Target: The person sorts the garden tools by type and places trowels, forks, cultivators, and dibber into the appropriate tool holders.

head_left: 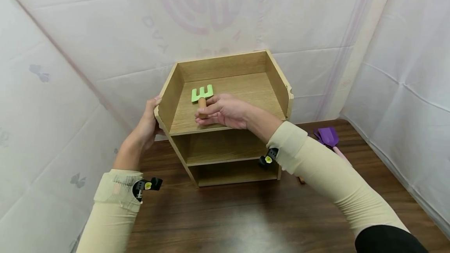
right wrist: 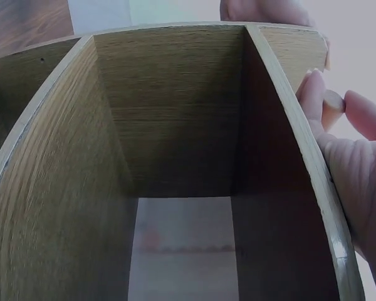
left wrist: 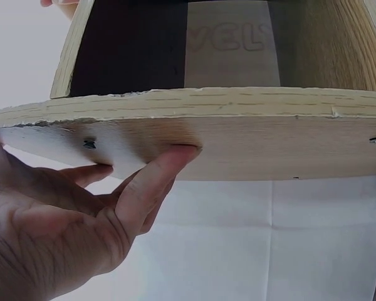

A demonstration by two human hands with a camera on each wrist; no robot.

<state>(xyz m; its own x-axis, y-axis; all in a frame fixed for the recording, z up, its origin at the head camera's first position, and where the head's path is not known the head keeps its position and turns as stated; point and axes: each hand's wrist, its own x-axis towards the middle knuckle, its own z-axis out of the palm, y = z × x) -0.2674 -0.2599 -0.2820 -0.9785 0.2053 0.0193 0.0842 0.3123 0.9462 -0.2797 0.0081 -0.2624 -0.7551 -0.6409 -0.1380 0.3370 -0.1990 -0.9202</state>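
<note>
Head view: our right hand (head_left: 228, 111) pinches a green garden fork (head_left: 202, 98) over the top shelf (head_left: 249, 88) of a rack (head_left: 228, 66) our left hand (head_left: 145, 123) grips; placing seems unfinished, with a purple shovel (head_left: 328, 136) unshelved.

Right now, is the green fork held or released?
Held: the right hand pinches the green fork by its wooden handle.

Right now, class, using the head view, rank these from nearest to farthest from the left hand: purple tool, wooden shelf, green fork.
1. Wooden shelf: touching the left hand.
2. Green fork: in the right hand.
3. Purple tool: right of the shelf.
</note>
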